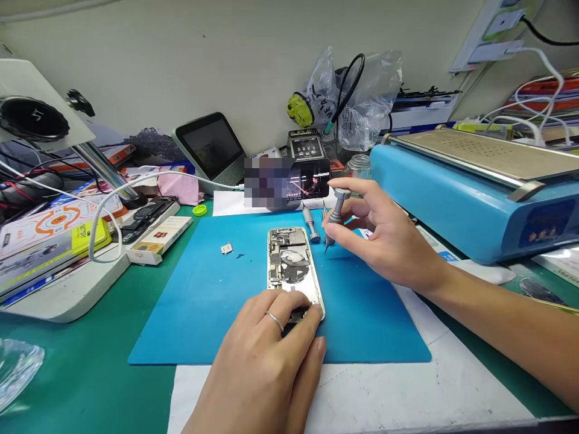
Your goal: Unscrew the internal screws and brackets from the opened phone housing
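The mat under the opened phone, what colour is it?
The mat is plain blue; it shows in the head view.

- Bench [81, 374]: green
- Mat [203, 313]: plain bright blue; white paper [371, 398] shows below its near edge
- Opened phone [294, 256]: whitish frame, patchy black, silver and gold inside
- Screwdriver [336, 211] in the right hand [384, 235]: grey
- Second screwdriver [310, 225], near the mat's far edge: grey
- Ring [274, 320] on the left hand [265, 358]: silver
- Small cap [199, 210], off the mat's far left corner: yellow-green
- Machine [438, 196], toward the bench's right edge: blue body, tan-grey top dotted with dark holes
- Flat box [56, 221], toward the bench's left edge: white, printed with orange rings
- Cloth [178, 187], toward the bench's far edge: pink
- Cable [169, 173]: white
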The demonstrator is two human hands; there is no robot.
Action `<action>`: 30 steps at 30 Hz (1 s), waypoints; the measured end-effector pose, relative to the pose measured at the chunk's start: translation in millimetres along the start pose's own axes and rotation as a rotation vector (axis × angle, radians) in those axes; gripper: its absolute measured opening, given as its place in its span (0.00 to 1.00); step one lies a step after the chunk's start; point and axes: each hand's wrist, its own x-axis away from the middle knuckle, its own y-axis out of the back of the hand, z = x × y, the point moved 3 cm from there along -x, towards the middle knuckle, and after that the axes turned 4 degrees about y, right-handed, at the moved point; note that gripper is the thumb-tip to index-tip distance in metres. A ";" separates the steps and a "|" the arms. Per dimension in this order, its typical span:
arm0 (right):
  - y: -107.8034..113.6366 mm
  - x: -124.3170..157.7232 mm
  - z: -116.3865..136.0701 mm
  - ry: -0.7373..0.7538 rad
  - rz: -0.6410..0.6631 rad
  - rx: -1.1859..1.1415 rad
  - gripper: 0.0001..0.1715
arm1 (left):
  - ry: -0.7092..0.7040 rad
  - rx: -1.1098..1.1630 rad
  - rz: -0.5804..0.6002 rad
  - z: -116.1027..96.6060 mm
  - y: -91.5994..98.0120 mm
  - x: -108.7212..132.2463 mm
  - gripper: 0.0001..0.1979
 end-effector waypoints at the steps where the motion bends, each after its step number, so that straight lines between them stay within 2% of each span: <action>1: -0.1 -0.3 0.1 0.001 0.003 -0.002 0.29 | -0.001 0.008 -0.001 0.1 0.0 0.2 0.15; 6: -1.0 -1.1 1.0 0.003 -0.002 -0.021 0.29 | 0.028 0.053 -0.052 -1.2 1.2 2.5 0.14; 15: -3.2 0.3 1.0 0.010 -0.015 -0.106 0.34 | 0.023 0.053 -0.028 -3.0 8.8 -2.7 0.13; 21: -3.9 -0.5 -1.0 -0.001 -0.035 -0.191 0.32 | 0.059 0.076 -0.026 -2.3 15.8 -5.0 0.11; 25: -6.8 -0.1 -0.8 -0.001 -0.062 -0.304 0.34 | 0.152 0.049 -0.058 -0.6 16.9 -9.0 0.10; 30: -7.6 1.7 4.2 -0.020 -0.076 -0.444 0.30 | 0.303 0.034 -0.129 -7.1 8.0 -21.5 0.10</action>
